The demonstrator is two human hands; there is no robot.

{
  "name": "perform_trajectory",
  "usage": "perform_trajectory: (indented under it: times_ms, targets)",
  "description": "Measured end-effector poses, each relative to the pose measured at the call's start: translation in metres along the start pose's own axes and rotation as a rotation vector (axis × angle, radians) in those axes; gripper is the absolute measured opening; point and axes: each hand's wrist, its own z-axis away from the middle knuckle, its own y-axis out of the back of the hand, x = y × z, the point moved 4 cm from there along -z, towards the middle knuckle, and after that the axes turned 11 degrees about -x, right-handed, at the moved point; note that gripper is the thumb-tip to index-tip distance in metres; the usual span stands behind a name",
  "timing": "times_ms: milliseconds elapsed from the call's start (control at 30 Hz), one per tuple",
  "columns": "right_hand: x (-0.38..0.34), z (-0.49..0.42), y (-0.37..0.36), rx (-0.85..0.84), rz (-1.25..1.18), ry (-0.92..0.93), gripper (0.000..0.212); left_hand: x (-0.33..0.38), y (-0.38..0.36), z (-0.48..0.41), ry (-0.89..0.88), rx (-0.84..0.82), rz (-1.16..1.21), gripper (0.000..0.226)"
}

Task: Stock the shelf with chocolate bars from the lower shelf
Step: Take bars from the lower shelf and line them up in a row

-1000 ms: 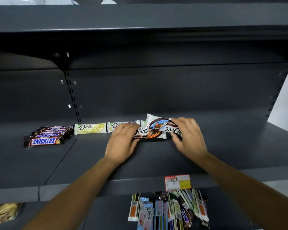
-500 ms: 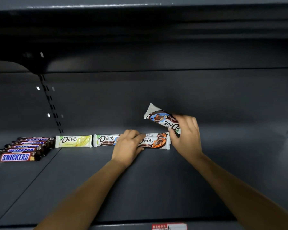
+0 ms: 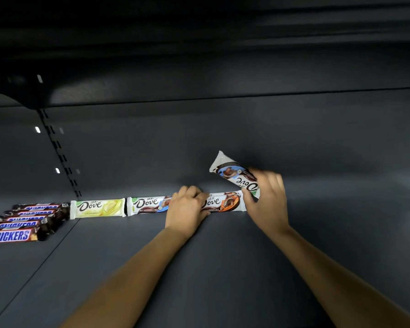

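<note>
The right hand (image 3: 266, 204) has its fingers and thumb curled round the lower end of a blue-pictured Dove bar (image 3: 232, 172), which it holds lifted off the shelf (image 3: 223, 268). The bar is tilted, with its free end pointing toward 11 o'clock and its printed name upside down to the viewer. This held bar hangs just above the right end of a row of bars lying end to end along the back of the shelf. Directly below it, at its 6 o'clock, lies an orange-pictured Dove bar (image 3: 225, 202), flat and running from 9 to 3 o'clock, with the right hand's thumb close to its right end. The left hand (image 3: 186, 209), knuckles up and fingers curled downward, rests over the place where that orange-pictured bar meets the next one; whether it actually grips either bar cannot be told. At the left hand's 9 o'clock a white Dove bar (image 3: 147, 204) shows, its right end hidden under the hand. Further toward 9 o'clock, just beside it, lies a yellow Dove bar (image 3: 97, 207). At the yellow bar's 8 o'clock a group of Snickers bars (image 3: 12, 236) lies side by side, the nearest one with its name readable. Behind the row stands the dark back panel (image 3: 223, 138), with a slotted upright (image 3: 57, 150) at its 9 o'clock side.
</note>
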Motion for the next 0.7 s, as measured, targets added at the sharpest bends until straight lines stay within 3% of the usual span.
perform_trajectory:
  times_ms: [300, 633, 700]
  targets:
    - [-0.002, 0.002, -0.006, -0.041, -0.006, -0.009, 0.048, 0.001, -0.004, 0.002, -0.020, 0.082, 0.018, 0.042]
    - [-0.012, 0.008, -0.011, -0.057, -0.038, 0.013, 0.050, 0.006, -0.004, 0.002, 0.023, 0.022, -0.010, 0.044]
    - [-0.013, 0.009, -0.012, -0.061, -0.040, 0.015, 0.051, 0.011, 0.000, 0.006, 0.016, 0.087, 0.020, 0.043]
